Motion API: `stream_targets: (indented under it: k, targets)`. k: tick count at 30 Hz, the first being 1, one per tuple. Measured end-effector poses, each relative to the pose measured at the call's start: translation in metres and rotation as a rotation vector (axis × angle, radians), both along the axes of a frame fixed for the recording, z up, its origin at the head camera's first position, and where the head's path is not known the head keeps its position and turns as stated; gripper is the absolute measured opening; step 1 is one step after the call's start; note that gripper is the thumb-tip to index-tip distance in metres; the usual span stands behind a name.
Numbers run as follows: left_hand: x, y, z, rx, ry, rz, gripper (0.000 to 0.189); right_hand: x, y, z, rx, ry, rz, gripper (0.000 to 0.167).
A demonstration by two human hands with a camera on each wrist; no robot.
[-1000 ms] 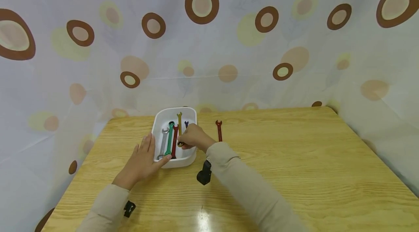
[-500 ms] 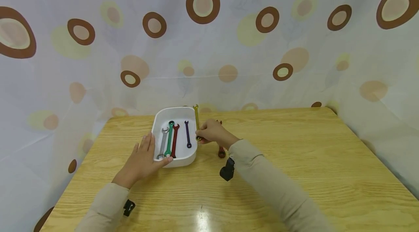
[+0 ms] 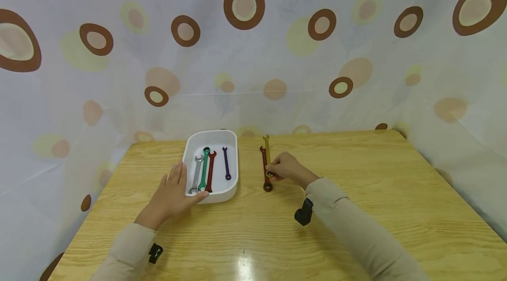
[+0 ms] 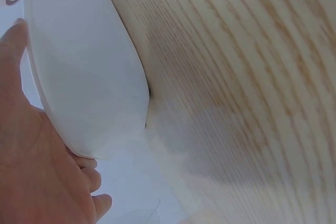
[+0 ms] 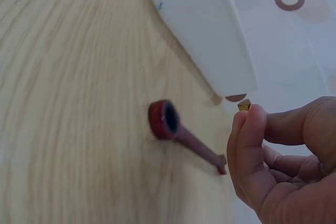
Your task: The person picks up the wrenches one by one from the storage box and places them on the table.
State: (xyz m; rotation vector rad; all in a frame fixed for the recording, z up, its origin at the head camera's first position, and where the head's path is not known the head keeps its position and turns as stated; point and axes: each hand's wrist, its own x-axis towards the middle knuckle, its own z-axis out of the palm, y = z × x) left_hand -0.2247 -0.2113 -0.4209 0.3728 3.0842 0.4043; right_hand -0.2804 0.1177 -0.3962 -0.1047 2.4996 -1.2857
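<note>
1. Table: one loose red wrench is out on it.
2. White tray: silver wrench, green wrench, inner red wrench and purple wrench are left inside; the left hand, thumb apart, touches the rim.
3. Yellow wrench: out of the tray, near end pinched by the right hand, shaft pointing away beyond the fingertips.

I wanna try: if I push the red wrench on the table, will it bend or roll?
The red wrench likely won't bend: it looks like metal. It probably won't roll: its ends are wider than its middle. It may slide: the table looks smooth.
</note>
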Motion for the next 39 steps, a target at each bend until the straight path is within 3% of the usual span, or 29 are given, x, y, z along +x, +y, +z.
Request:
stream_targets:
  k: [13, 19, 39]
  targets:
    - [-0.002, 0.001, -0.003, 0.000, 0.010, 0.001, 0.117, -0.003, 0.024, -0.025, 0.101, 0.000, -0.007, 0.030]
    - [-0.002, 0.003, -0.001, 0.005, 0.002, 0.005, 0.116, -0.002, 0.027, -0.032, 0.134, -0.022, -0.009, 0.024]
    - [-0.001, 0.006, 0.000, 0.024, 0.000, -0.004, 0.116, -0.002, 0.028, -0.036, 0.223, 0.088, 0.024, 0.030]
